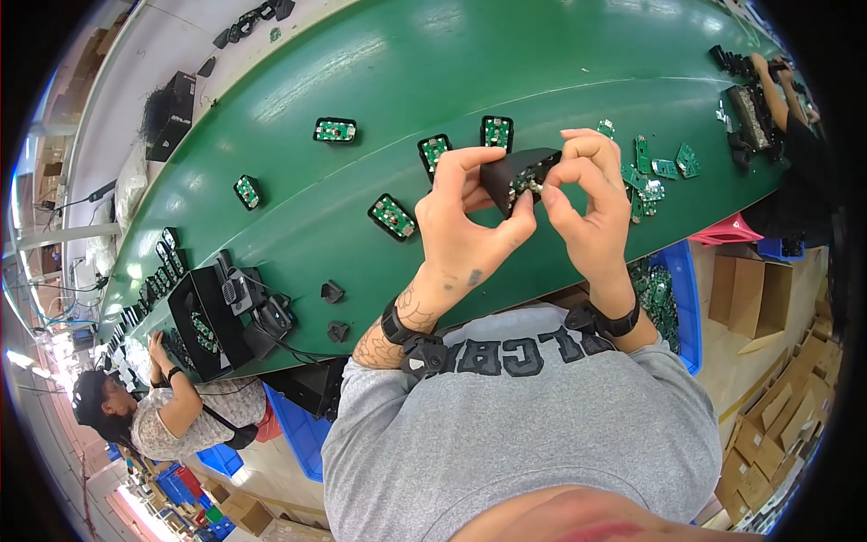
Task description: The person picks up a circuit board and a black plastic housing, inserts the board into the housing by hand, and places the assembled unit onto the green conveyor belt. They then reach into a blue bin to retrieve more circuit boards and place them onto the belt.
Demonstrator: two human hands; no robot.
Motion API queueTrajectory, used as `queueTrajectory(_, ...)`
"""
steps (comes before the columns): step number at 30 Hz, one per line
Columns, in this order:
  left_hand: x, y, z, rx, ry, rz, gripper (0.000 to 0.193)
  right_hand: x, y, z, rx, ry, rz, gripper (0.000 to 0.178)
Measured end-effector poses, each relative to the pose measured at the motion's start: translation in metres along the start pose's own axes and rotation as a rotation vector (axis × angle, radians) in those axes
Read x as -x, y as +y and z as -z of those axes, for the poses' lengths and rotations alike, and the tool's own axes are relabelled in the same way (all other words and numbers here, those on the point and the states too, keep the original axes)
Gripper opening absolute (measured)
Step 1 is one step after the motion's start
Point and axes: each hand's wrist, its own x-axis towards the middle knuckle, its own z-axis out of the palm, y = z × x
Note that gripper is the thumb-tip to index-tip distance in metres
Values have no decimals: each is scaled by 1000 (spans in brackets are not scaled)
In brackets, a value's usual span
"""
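Note:
My left hand (465,217) grips a black plastic housing (506,176) between thumb and fingers, tilted above the table. In its open side shows a small circuit board (521,187) with pale parts. The thumb and forefinger of my right hand (591,194) are closed on the board's edge, by a whitish part; the fingertips hide some of it. Just beyond my hands lie black housings with green boards in them: an upright one (497,132), one partly behind my left hand (434,149), and another (392,217) left of my wrist.
Loose green boards (652,191) lie to my right, above a blue bin (686,307) of boards. More filled housings (335,131) sit on the green table (379,81). Small black parts (332,291) and a black box (203,325) are leftward. Co-workers work at both ends.

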Motion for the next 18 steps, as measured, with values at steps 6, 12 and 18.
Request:
queueTrajectory(6,4,-9,-4,-144,70,-144,47,0,1,-6,-148,-39,-109,11)
queueTrajectory(12,9,-19,-6,-325,108,-327,54,0,1,-5,-195,-50,-130,13)
queueTrajectory(18,7,-18,-8,-521,138,-505,54,-8,8,6,-277,-137,-144,14)
